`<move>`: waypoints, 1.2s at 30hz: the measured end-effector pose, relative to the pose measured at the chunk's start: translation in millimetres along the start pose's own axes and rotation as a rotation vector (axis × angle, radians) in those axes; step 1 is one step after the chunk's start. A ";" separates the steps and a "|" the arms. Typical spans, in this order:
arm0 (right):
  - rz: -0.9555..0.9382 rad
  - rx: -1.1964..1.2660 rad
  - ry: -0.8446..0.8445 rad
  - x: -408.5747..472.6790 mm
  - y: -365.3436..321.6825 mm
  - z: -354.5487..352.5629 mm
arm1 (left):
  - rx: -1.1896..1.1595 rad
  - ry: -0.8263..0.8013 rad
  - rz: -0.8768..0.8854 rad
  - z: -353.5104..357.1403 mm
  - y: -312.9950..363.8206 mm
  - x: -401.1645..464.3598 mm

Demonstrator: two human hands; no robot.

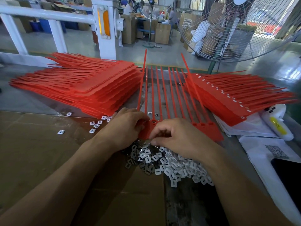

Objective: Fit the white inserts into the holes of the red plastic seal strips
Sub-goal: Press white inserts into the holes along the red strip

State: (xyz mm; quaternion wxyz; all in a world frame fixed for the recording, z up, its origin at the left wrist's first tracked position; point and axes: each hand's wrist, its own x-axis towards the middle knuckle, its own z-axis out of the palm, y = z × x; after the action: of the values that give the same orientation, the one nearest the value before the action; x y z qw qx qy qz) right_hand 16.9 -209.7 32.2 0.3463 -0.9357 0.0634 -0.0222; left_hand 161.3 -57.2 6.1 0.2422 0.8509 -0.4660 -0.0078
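A red sheet of joined seal strips [210, 130] lies in front of me, its long tails pointing away across the table. My left hand [125, 128] grips the sheet's left end, fingers curled over the holes there. My right hand [177, 137] hovers over the sheet's near edge with fingers curled; whether it pinches an insert is hidden. A heap of white inserts [171, 165] lies just below both hands. One hole [153, 122] between the hands shows open.
A tall stack of red strip sheets [84, 85] lies at the left, and another stack with white inserts fitted [236, 95] at the right. Loose inserts [96, 126] are scattered left. White papers and a phone [286, 173] lie at the right. A big fan [244, 30] stands behind.
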 end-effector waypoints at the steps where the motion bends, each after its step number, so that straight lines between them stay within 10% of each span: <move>1: -0.021 -0.023 -0.015 0.8 -1.2 2.4 | 0.001 0.004 0.000 0.2 0.0 0.0; 19: -0.042 -0.020 -0.004 1.4 -3.4 5.4 | 0.010 0.014 0.005 0.5 0.8 0.0; 36: 0.432 0.016 0.573 -12.0 63.5 -49.1 | -0.003 -0.011 -0.007 -0.2 0.5 -1.0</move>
State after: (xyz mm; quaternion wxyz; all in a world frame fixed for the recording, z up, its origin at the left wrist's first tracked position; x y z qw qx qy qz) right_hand -5.7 -287.6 28.2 0.3185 -0.8537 0.3542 -0.2104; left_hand 160.4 -56.5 6.3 0.2408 0.8521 -0.4645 -0.0139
